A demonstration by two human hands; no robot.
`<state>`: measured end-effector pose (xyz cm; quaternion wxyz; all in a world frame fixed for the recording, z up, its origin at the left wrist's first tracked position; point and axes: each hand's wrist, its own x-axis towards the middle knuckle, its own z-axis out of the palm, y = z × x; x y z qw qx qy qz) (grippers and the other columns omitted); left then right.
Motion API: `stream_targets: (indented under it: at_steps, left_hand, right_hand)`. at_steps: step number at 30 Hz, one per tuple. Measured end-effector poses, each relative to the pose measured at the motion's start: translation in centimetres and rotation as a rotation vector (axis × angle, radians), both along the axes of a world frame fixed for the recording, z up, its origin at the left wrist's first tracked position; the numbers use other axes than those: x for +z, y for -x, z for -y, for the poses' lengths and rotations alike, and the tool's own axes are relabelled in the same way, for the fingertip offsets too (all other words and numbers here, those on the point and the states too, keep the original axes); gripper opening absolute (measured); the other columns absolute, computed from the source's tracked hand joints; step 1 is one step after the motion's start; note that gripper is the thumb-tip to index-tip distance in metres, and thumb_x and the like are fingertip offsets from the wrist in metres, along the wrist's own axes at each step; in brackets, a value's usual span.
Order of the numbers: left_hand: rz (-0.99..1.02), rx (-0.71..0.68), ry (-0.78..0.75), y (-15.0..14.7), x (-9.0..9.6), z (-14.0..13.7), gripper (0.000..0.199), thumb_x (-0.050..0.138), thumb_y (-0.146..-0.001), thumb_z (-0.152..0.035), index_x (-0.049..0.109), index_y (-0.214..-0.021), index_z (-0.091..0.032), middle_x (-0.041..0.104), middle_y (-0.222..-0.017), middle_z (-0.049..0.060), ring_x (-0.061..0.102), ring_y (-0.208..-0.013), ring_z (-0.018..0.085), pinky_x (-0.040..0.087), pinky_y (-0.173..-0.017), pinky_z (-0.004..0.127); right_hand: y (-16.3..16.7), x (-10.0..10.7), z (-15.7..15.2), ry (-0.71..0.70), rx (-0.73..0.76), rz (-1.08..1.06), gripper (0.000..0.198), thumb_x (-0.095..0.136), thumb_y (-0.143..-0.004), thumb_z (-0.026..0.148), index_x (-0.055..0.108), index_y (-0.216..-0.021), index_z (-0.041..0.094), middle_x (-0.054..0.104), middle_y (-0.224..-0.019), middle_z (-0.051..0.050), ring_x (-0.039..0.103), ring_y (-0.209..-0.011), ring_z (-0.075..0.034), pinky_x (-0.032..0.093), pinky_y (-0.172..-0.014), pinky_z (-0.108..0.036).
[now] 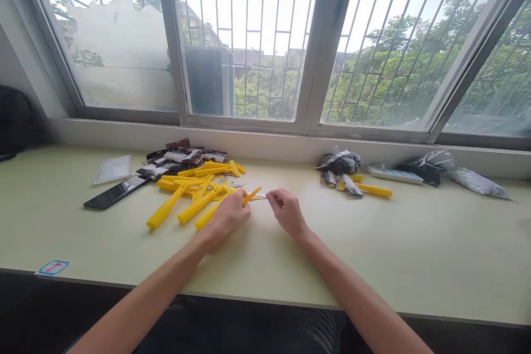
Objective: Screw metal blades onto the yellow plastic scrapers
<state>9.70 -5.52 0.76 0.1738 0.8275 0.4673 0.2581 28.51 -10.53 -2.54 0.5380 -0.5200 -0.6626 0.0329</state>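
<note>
Above the middle of the table, my left hand (pixel 234 211) is closed around a yellow scraper-like plastic tool (pixel 251 197), whose slim end points up to the right. Just right of it, my right hand (pixel 289 213) is closed, thumb and fingers pinching a small flat pale piece (pixel 260 196) that reaches toward the tool. Whether the piece touches the tool is hard to make out. Beside my left hand lies a pile of similar yellow tools (pixel 168 207) with thick handles and triangular heads.
Black-and-white packets (pixel 178 156) are heaped behind the yellow pile. A black phone-like slab (pixel 116 192) and a clear case (pixel 113 169) lie at left. Farther right are a bagged bundle (pixel 340 160), another yellow handle (pixel 375 191), a white power strip (pixel 394 173) and plastic bags (pixel 429 166).
</note>
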Motion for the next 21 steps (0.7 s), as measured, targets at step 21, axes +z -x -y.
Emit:
stream_targets:
  at_steps: [21]
  left_hand:
    - [-0.104,0.040,-0.068,-0.18,-0.52,-0.40,0.022,0.052,-0.085,-0.019,0.059,-0.106,-0.018,0.072,-0.093,0.010,0.066,-0.085,0.026,0.039,-0.068,0.031]
  right_hand:
    - [0.78,0.31,0.24,-0.034,0.012,0.124,0.027,0.047,-0.099,0.028,0.054,-0.074,0.021,0.053,-0.069,-0.001,0.044,-0.061,-0.014,0.036,-0.060,-0.027]
